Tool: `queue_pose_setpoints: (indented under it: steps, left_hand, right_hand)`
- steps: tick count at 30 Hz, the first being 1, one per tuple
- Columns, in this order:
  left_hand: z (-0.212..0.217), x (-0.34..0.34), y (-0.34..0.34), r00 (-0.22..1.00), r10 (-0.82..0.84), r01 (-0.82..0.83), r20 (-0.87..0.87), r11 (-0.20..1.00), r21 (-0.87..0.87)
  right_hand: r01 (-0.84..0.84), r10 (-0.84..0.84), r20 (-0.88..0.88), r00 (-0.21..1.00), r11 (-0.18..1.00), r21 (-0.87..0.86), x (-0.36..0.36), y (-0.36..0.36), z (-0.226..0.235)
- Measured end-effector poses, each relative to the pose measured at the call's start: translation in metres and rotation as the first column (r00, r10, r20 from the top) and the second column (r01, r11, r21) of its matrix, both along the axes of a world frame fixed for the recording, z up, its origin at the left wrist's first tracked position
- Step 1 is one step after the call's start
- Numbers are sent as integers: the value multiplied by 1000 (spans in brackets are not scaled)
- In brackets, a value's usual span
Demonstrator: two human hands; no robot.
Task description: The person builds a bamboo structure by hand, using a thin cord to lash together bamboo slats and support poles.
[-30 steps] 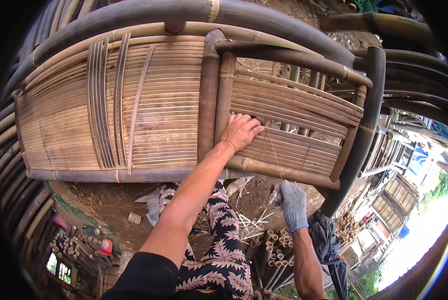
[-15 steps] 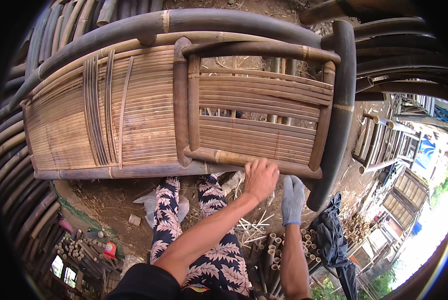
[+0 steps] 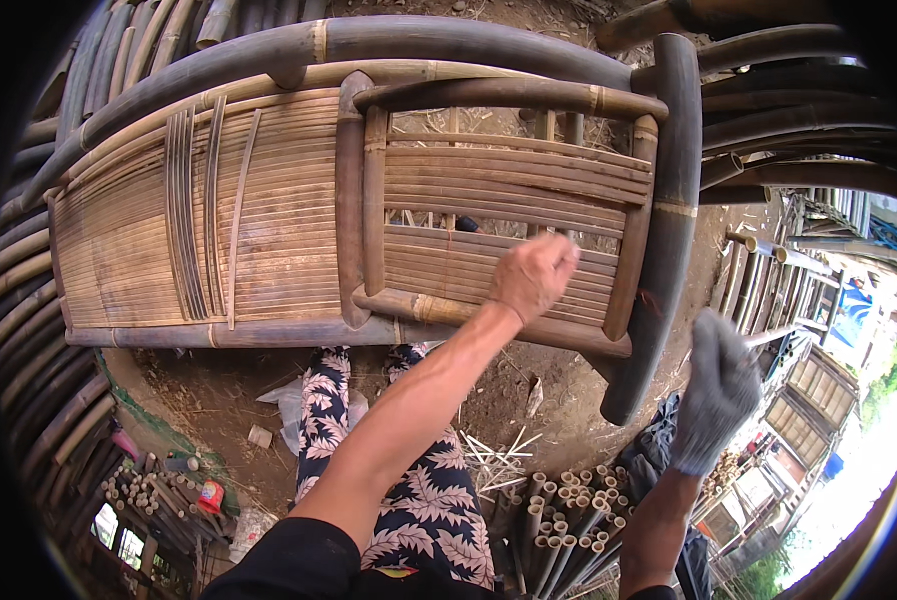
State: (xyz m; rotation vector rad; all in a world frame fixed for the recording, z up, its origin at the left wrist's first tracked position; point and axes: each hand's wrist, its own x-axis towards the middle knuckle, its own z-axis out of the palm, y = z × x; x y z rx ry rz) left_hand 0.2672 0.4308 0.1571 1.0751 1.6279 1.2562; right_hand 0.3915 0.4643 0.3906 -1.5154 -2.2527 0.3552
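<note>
A long bamboo bench lies across the view, with thick dark bamboo poles for its frame and a seat of thin slats. Toward its right end is a smaller framed panel with groups of slats and gaps between them. My bare left hand is over the lower slats, its fingers curled in a pinch; what they hold, if anything, does not show. Out past the bench's right end, my right hand in a grey knit glove is closed, its contents hidden. A faint reddish thread shows against the dark end pole.
Several loose dark strips and a pale strip lie across the left slats. Cut bamboo tubes stand below, near black plastic sheeting. Stacked poles line the left side. A small bamboo frame stands at right.
My left hand has moved up from the panel's lower rail onto the slats. My gloved right hand has swung right, away from the bench, and closed. The view has shifted slightly.
</note>
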Motion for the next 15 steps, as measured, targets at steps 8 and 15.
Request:
queue_pose_setpoints:
  steps: [8,15]
  left_hand:
    - [-21,-2,-8,901,160,-167,-404,986,17]
    - [-42,-4,-15,949,65,-64,-310,998,13]
  right_hand:
    - [250,-239,492,837,967,44,30,40,-153]
    - [264,-130,704,698,961,-85,-37,26,-198]
